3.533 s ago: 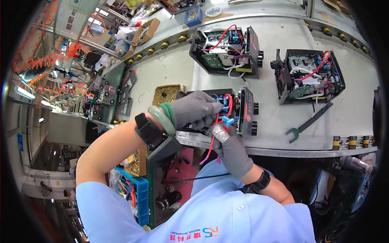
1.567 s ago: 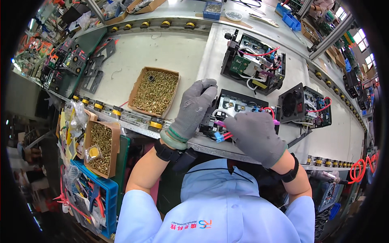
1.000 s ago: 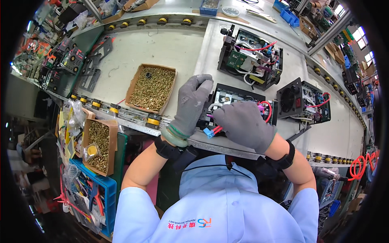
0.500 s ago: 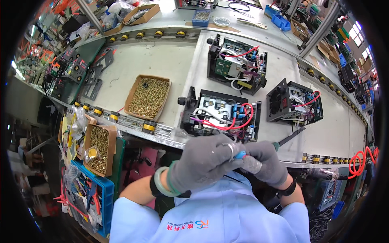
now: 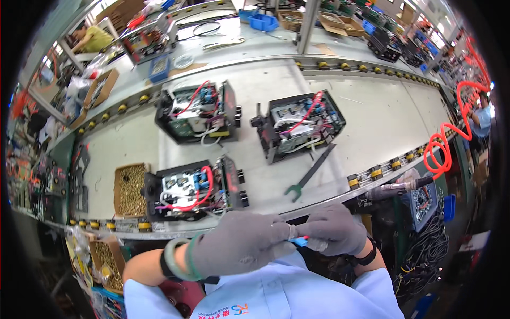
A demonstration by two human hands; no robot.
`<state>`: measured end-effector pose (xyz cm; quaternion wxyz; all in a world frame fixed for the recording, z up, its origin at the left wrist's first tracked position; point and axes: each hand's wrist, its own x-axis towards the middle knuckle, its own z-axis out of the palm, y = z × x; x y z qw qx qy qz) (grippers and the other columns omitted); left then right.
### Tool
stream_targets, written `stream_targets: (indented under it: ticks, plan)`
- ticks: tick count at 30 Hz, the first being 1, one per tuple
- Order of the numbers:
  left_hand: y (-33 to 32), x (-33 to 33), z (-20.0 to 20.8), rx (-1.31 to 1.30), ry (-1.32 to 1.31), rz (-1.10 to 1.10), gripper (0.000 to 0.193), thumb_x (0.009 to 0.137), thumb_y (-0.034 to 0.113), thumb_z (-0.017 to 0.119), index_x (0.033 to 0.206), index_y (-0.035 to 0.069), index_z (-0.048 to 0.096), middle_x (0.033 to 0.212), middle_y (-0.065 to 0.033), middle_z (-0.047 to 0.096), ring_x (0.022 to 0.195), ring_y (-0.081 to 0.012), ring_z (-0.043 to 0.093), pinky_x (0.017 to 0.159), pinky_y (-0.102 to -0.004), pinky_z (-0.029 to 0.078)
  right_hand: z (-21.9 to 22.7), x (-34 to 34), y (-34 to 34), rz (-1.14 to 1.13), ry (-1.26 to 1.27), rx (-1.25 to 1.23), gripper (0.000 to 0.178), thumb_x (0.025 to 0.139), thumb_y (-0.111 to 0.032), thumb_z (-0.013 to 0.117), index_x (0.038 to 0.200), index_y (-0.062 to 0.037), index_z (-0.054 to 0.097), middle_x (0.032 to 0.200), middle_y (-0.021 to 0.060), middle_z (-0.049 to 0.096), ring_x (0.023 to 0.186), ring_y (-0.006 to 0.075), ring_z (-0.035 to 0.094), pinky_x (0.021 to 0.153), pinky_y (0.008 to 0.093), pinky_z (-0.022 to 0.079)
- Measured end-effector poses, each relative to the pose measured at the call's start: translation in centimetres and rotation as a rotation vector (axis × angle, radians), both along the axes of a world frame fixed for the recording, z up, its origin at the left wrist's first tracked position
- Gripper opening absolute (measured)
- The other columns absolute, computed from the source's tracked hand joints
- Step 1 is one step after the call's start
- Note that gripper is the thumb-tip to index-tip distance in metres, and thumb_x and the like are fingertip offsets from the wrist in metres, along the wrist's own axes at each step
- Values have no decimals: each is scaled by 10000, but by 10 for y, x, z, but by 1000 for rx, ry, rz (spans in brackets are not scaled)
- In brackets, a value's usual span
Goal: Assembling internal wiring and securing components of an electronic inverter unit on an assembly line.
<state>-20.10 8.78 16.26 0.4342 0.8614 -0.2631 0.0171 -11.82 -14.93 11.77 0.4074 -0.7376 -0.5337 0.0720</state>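
My left hand (image 5: 241,242) and my right hand (image 5: 336,228), both in grey gloves, meet in front of my chest. Their fingers are pinched together around a small blue part with a red end (image 5: 300,242), mostly covered by the fingertips, so its kind does not show. Just beyond my left hand stands an open black electronic unit (image 5: 186,189) with a thick red cable looped over its blue parts. A green-jawed open-end wrench (image 5: 311,175) lies on the conveyor bench beyond my right hand.
Two more open units (image 5: 196,111) (image 5: 300,125) stand farther back on the bench (image 5: 255,181). A carton of brass-coloured fasteners (image 5: 131,190) is at the left. Rollers (image 5: 376,173) line the bench edges. A power tool (image 5: 396,189) with a red coiled hose (image 5: 438,154) is at the right.
My view has turned to the right, so the units and carton sit farther left and the wrench shows whole. Both hands stay together, pinching the small blue part.
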Motion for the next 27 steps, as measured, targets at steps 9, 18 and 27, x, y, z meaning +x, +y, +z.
stream_targets:
  ticks: [9,18,27]
  plan:
    - [-25,158,21,339,-390,134,173,857,136,641,1023,93,659,851,-112,661,735,-305,644,641,-388,522,-11,89,-18,-793,7,279,90,869,-26,661,951,-14,696,618,43,573,540,58,474,499,252,417]
    - [-67,199,-68,916,-190,178,137,820,160,622,916,66,648,810,-128,635,664,-298,683,536,-433,531,-16,138,9,-837,62,435,115,895,-41,644,1000,-33,691,656,75,601,553,95,539,526,262,449]
    - [-10,219,-56,429,-153,262,214,840,147,632,1049,124,677,917,-102,640,835,-293,655,699,-368,518,-80,137,36,-939,-9,169,100,916,-116,614,966,-72,688,682,101,642,543,181,595,542,307,474]
